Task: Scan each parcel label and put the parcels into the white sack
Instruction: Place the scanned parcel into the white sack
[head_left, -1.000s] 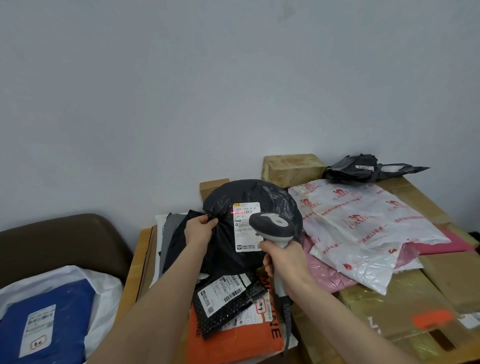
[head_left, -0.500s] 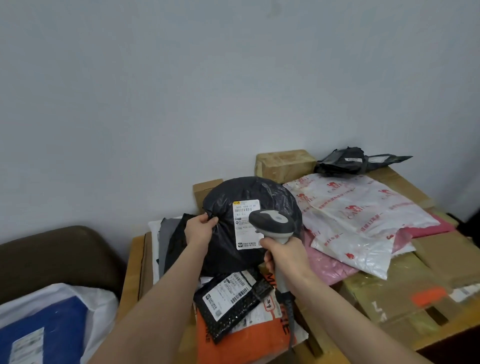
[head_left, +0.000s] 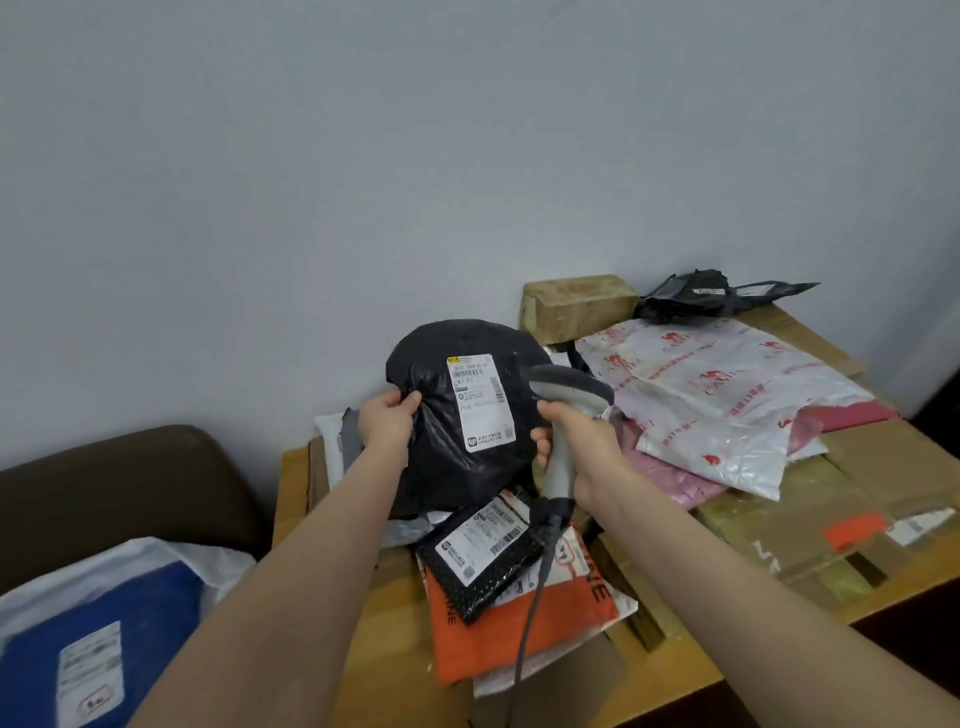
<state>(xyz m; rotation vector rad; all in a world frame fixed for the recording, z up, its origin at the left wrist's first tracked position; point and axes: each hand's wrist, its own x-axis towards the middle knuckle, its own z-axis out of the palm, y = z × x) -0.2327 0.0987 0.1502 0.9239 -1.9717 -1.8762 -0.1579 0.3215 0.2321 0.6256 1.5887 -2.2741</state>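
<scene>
Black parcel, rounded and wrapped in glossy film, held upright over the left part of the table, its white label facing the camera. The left hand pinches a fold at the parcel's left edge between thumb and fingers. The right hand is curled round the grip of a grey scanner, whose head lies just beside the label's right edge; its cable hangs toward the near edge. Below the parcel lie a small dotted black parcel and an orange parcel. A white printed bag overlaps a pink parcel toward the right edge. A cardboard box sits at the far edge. Off the left edge, the white sack holds a blue parcel.
</scene>
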